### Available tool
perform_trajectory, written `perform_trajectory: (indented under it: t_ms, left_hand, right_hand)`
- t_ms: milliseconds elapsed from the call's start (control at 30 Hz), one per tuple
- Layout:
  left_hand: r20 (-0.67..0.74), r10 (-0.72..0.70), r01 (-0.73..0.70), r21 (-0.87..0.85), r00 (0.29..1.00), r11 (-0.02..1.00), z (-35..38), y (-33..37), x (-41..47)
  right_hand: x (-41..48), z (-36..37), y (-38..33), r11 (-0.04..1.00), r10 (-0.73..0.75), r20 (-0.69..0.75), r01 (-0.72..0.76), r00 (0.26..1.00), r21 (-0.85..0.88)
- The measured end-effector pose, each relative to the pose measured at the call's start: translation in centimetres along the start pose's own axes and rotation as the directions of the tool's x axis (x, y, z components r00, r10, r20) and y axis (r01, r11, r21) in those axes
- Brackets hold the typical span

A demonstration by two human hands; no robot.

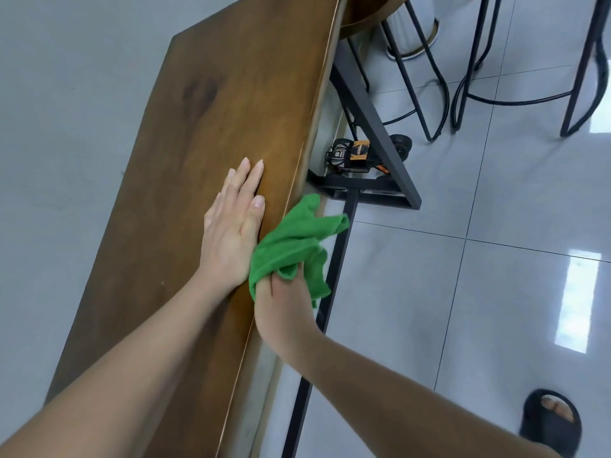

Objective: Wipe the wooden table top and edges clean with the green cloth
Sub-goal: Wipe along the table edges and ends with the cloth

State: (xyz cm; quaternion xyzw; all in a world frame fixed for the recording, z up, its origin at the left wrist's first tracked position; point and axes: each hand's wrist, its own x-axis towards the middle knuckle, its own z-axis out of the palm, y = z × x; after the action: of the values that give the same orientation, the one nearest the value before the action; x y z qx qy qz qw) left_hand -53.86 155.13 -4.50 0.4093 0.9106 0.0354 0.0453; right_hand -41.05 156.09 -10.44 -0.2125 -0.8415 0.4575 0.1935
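Likely a dining area: tiled floor, wooden table, metal-legged stools.

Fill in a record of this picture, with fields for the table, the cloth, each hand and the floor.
table top: brown wood
green cloth: bunched, at the table's long edge
left hand: lies flat on the table top, fingers straight
right hand: grips the green cloth
floor: pale tiles; wheeled toy under the table; black slipper

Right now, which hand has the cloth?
The right hand grips the green cloth; the left hand lies flat and empty on the wooden table top.
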Motion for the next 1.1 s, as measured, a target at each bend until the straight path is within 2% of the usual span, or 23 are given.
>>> perform_trajectory:
  t_ms: [67,133,167,200,233,300,367,500,633,800,833,933,1100]
  left_hand:
    - [-0.002,0.008,-0.008,-0.008,1.000,1.000,-0.1,-0.2,0.0]
    - [-0.007,0.013,-0.013,-0.011,1.000,1.000,0.0,-0.2,0.0]
    - [-0.007,0.014,-0.014,-0.012,1.000,1.000,0.0,-0.2,0.0]
    - [-0.006,0.010,-0.010,-0.014,1.000,1.000,0.0,-0.1,-0.1]
    - [-0.005,0.002,-0.002,-0.016,1.000,1.000,0.0,0.0,0.0]
    - [-0.004,-0.016,0.016,-0.022,1.000,1.000,0.0,0.1,0.0]
    - [-0.008,-0.017,0.017,-0.022,1.000,1.000,0.0,0.2,-0.2]
    - [0.008,-0.018,0.018,-0.018,1.000,1.000,0.0,0.4,-0.7]
    - [0.004,-0.030,0.030,-0.029,1.000,0.999,0.3,-0.1,-3.7]
    - [0.009,-0.001,0.001,-0.035,1.000,0.999,0.7,-2.5,-11.6]
    - [0.011,0.002,-0.001,-0.031,1.000,1.000,0.7,-3.0,-13.3]
    - [0.016,0.009,-0.008,-0.042,1.000,0.999,0.8,-4.6,-18.6]
    - [0.028,0.024,-0.022,-0.077,0.999,0.997,0.7,-7.3,-27.3]
  right_hand:
    - [1.0,-0.3,0.5,0.991,0.055,-0.131,-0.039,0.990,0.128]
    - [3.6,-1.6,1.3,0.926,0.210,-0.138,-0.152,0.968,0.345]
    - [5.8,-2.4,2.0,0.930,0.225,-0.142,-0.169,0.964,0.325]
    - [8.6,-3.1,2.9,0.962,0.216,-0.175,-0.178,0.961,0.209]
    - [11.2,-4.1,3.6,0.985,0.173,-0.142,-0.168,0.974,0.051]
    - [15.0,-5.8,4.4,0.960,0.143,-0.025,-0.145,0.989,-0.240]
    - [16.4,-6.1,5.1,0.925,0.108,-0.006,-0.103,0.994,-0.366]
    - [15.8,-5.6,5.0,0.929,0.176,-0.009,-0.170,0.984,-0.330]
    - [12.9,-4.8,4.1,0.935,0.086,0.007,-0.078,0.996,-0.346]
    - [3.9,-1.8,0.7,0.965,0.100,0.064,-0.081,0.993,-0.249]
    - [1.6,-1.0,-0.3,0.976,0.087,0.043,-0.076,0.995,-0.202]
    - [-5.8,1.3,-3.5,0.977,0.160,-0.127,-0.138,0.979,0.163]
    - [-15.0,4.7,-7.5,0.950,0.147,-0.125,-0.104,0.981,0.294]
